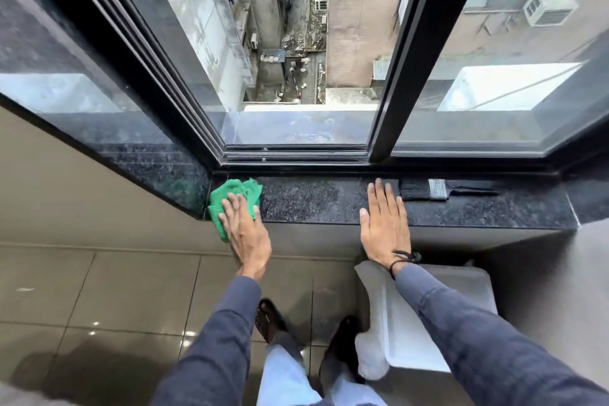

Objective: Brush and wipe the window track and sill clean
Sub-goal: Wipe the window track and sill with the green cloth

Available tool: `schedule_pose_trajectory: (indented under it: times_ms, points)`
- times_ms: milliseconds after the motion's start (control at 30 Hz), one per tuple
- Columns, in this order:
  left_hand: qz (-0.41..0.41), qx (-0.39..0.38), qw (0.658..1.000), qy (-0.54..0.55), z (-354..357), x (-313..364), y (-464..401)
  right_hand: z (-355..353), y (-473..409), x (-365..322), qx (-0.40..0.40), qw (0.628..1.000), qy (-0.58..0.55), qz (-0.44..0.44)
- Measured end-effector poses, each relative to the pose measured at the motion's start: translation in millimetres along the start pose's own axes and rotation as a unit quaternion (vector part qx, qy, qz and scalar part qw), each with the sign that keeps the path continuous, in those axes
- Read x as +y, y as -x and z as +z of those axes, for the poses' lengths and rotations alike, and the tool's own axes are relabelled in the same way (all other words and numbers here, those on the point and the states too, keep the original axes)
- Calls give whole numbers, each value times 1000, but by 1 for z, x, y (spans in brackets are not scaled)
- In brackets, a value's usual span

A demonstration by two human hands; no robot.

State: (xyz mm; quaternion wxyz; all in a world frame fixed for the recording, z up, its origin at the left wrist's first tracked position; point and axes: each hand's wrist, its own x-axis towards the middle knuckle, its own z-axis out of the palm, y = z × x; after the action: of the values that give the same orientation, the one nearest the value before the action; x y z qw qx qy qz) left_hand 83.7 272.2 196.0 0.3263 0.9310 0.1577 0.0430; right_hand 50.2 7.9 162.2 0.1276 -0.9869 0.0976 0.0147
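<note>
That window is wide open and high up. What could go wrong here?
The paintbrush lies loose on the granite sill beside the open track; a knock might send it outside. The left hand presses the green cloth at the sill's corner, where it overhangs and could slip off.

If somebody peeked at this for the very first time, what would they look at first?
Probably the bright green crumpled cloth at the left end of the dark speckled stone sill, pressed flat under the left hand. Next, the open window gap showing a deep drop between buildings. Then the right hand lying flat on the sill, beside a black-bristled paintbrush.
</note>
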Motion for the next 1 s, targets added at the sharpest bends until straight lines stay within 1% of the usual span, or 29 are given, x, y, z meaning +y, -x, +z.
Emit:
schedule_pose_trajectory:
  times_ms: [33,100,200,267,333,367,467,567,633,700,767,867,933,1000]
  points:
    - [33,-15,999,8,13,15,14,0,0,0,2,1000,3,1]
    - [128,-66,989,18,43,42,47,1,-1,2,2,1000,4,-1]
    - [227,-130,965,-22,72,66,77,2,0,5,0,1000,9,-11]
    - [273,-141,950,-53,73,64,71,1,-1,6,3,1000,14,-12]
    - [293,-130,945,-66,61,46,55,0,-1,7,6,1000,16,-15]
    - [282,-119,949,-69,51,34,44,0,-1,6,5,1000,15,-15]
    - [189,-75,976,-81,14,-10,-1,-2,0,4,4,1000,5,-13]
    - [115,-47,989,-83,-26,-50,-37,-4,0,3,5,1000,-1,-13]
    - [87,-28,993,-73,-29,-53,-32,-4,1,1,3,1000,-3,-11]
    - [49,-15,997,-57,-16,-42,-6,-4,2,0,1,1000,-8,-6]
    - [50,-14,997,-49,-5,-36,13,-3,1,1,1,1000,-6,-6]
    - [98,-39,992,-75,-8,-41,-2,-3,0,2,-4,1000,-7,-9]
    - [84,-32,992,-87,-8,-33,-19,-3,0,1,-1,1000,-12,-6]
    - [64,-27,994,-85,5,-10,-22,-3,1,0,-1,1000,-14,-3]
